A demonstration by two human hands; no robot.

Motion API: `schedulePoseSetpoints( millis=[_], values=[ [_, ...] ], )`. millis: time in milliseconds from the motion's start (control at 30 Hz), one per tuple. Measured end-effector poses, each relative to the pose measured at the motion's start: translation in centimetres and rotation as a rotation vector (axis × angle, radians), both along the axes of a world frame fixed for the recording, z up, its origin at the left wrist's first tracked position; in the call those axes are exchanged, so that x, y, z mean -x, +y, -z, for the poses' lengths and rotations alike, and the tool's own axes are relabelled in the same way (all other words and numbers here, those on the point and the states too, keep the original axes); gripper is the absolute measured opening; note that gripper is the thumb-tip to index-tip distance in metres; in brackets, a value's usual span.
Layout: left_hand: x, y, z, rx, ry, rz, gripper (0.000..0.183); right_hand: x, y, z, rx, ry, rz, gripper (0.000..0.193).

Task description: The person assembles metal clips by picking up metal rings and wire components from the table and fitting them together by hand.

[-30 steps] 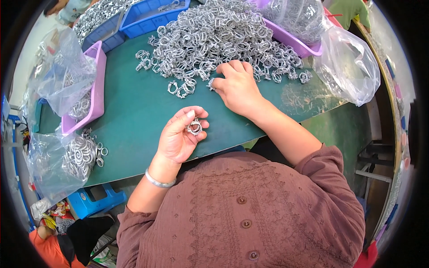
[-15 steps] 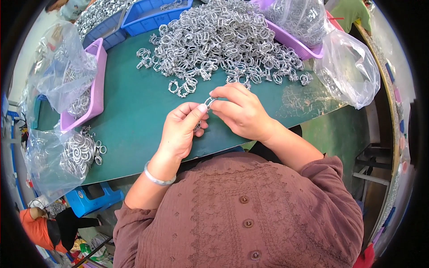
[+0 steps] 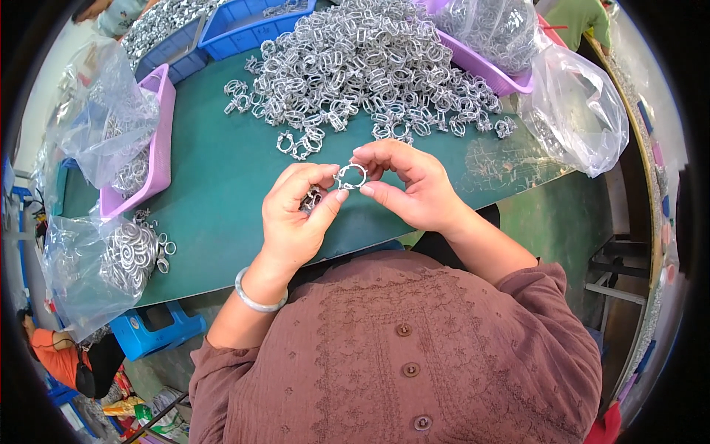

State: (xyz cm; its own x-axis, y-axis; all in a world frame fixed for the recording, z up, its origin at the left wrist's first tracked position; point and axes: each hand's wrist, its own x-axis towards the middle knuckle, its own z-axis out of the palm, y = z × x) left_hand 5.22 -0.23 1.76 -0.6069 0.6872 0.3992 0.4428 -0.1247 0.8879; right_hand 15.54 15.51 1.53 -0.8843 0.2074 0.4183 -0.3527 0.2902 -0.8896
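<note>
My left hand (image 3: 299, 214) and my right hand (image 3: 407, 185) meet over the green table (image 3: 214, 207) and pinch one silver metal ring clamp (image 3: 350, 177) between their fingertips. A second small metal piece (image 3: 312, 200) sits tucked in my left palm. A silver bangle (image 3: 255, 296) circles my left wrist. A big heap of the same ring clamps (image 3: 362, 66) lies just beyond the hands.
A purple tray (image 3: 151, 148) with a clear bag stands at the left, another purple tray (image 3: 481, 63) at the far right. Blue bins (image 3: 244, 33) sit at the back. Clear bags of finished clamps lie at the left edge (image 3: 118, 259) and at the right (image 3: 584, 111). A blue stool (image 3: 159, 329) stands below.
My right hand left the heap with a clamp and came back to my left hand. Both hands now hold the clamp together, slightly nearer to me.
</note>
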Motion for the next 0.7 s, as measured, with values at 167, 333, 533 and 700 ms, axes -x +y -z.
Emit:
schedulePoseSetpoints(
  millis=[167,333,533,700],
  values=[
    [0.03,-0.18,-0.03,-0.013,-0.003,0.029,0.026,-0.24,-0.21,-0.17,0.041,-0.037,-0.010,0.032],
    [-0.08,-0.24,0.22,-0.015,-0.042,0.057,0.026,-0.54,-0.36,-0.47,0.108,-0.131,-0.039,0.031],
    [-0.43,-0.36,0.36,-0.006,-0.153,0.052,0.026,-0.65,-0.60,-0.61,0.295,-0.223,-0.047,0.026],
    [-0.91,-0.33,0.13,-0.030,-0.424,0.077,0.022,-0.59,-0.80,-0.68,0.401,-0.222,-0.065,0.025]
  ],
)
